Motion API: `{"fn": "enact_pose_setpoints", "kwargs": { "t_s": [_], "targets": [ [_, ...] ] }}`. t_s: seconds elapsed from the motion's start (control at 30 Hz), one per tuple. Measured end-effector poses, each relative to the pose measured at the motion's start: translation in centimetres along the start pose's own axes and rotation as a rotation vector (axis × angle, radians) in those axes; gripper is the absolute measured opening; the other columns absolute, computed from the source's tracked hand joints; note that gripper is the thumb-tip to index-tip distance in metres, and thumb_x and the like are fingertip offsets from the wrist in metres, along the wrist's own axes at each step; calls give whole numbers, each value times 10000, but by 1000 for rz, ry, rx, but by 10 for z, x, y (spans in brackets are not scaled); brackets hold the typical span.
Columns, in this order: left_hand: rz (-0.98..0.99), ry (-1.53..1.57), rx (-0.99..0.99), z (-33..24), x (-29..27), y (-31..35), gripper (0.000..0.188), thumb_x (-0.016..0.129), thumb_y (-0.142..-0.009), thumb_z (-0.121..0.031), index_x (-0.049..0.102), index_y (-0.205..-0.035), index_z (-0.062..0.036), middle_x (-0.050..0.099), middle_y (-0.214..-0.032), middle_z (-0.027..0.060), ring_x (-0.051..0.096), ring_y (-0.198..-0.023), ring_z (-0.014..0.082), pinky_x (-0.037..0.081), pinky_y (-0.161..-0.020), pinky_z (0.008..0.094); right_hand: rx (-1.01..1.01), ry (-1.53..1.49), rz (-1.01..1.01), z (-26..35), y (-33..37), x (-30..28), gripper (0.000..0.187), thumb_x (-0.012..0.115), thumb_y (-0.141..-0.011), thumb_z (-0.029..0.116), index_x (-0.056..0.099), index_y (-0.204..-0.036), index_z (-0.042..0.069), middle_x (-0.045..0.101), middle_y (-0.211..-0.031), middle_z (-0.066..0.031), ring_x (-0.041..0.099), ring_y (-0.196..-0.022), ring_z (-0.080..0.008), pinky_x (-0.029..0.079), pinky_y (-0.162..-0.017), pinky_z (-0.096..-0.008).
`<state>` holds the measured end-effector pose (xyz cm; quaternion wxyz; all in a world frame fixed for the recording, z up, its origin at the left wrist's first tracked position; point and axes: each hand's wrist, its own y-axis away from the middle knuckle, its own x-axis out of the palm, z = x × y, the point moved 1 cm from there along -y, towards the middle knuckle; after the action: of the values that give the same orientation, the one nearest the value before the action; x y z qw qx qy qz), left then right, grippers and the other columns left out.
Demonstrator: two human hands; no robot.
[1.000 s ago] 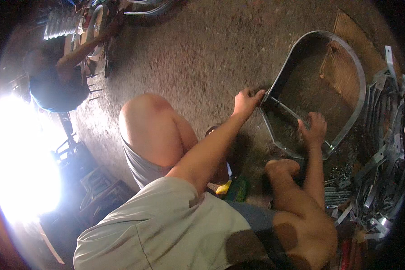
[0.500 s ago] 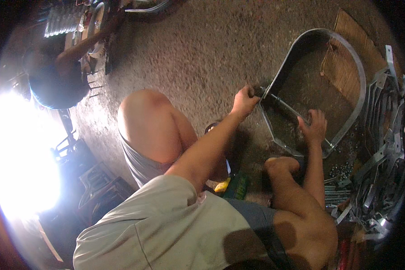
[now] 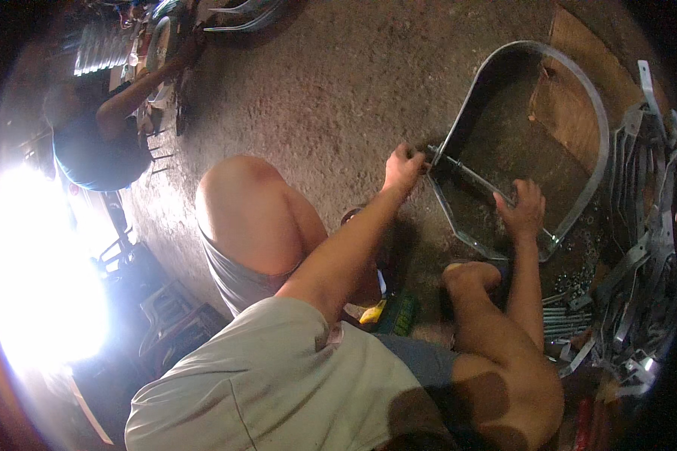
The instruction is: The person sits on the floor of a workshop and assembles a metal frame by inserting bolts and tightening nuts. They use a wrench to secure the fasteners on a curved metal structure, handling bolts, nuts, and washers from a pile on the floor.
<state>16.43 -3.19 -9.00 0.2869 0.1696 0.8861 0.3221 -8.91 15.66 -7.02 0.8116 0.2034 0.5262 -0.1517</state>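
A large teardrop-shaped metal band (image 3: 604, 143) stands on the floor on its edge, in front of me to the right. A thin threaded rod (image 3: 478, 179) runs across its narrow end, from the left side to the near right corner. At the rod's left end, my left hand (image 3: 404, 170) is closed in a pinch just outside the band; whatever small part sits in its fingers is hidden. My right hand (image 3: 523, 210) is closed around the rod inside the band, nearer its right end.
Cardboard (image 3: 579, 105) lies partly under the band. Bent metal strips (image 3: 632, 240) are heaped at right, beside loose nuts (image 3: 572, 282) and a bundle of rods (image 3: 568, 322). A green and yellow object (image 3: 403, 314) lies near my feet. Another person (image 3: 98, 158) works at far left.
The view has shifted slightly, and the band sits a little higher and further left in it. Both hands keep their places on the rod. The other person's arm has moved.
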Motion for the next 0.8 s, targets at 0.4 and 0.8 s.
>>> {"fn": "enact_pose_setpoints", "kwargs": {
  "t_s": [0.4, 0.8],
  "targets": [
    [33, 44, -12, 7, 7, -16, 542, 769, -857, -449, 602, -1026, 38, 678, -906, 143, 667, -828, 214, 538, -743, 379, -35, 6, -10, 3, -1, -3, 503, 758, -787, 489, 605, -1082, 112, 591, -1070, -117, 571, -1064, -357, 445, -877, -495],
    [60, 214, 95, 20, 8, -22, 416, 697, -930, -386, 612, -1048, 4, 658, -997, 120, 626, -848, 199, 520, -744, 366, -34, -17, 28, -4, -2, 0, 587, 743, -791, 531, 610, -1170, 103, 607, -1159, -162, 562, -1110, -379, 441, -909, -533]
  ]
}}
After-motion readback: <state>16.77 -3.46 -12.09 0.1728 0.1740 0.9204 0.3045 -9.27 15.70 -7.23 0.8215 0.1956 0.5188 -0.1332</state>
